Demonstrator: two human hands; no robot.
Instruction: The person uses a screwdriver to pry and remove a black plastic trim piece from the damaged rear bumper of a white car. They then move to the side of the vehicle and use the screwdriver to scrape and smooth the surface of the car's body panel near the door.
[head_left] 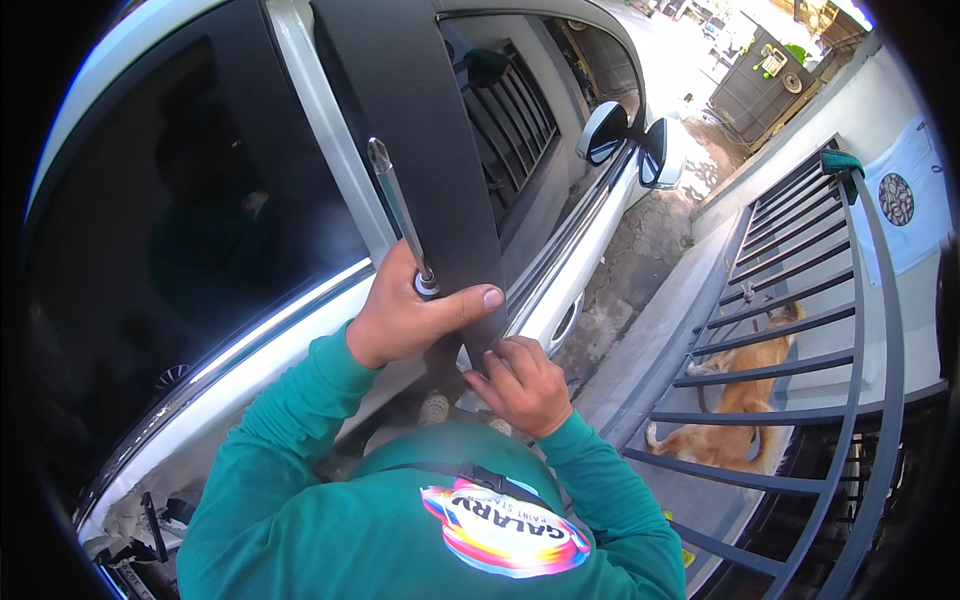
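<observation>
A screwdriver [400,212] with a shiny metal shaft points up and away from my left hand [405,310]. My fingers are wrapped round its lower end, where a pale ring shows, and the thumb stretches to the right across a black car pillar [425,130]. Most of the handle is hidden in the palm. My right hand [523,387] is just below and to the right, close to the white car's side [545,320]. Its fingers are curled inward; whatever they may hold is hidden.
Dark side windows [190,180] and a wing mirror [660,153] belong to the car in front of me. On the right runs a grey metal railing [770,370], with a tan dog [750,400] lying behind its bars. A wall [900,110] and a light blue cloth [915,200] are beyond.
</observation>
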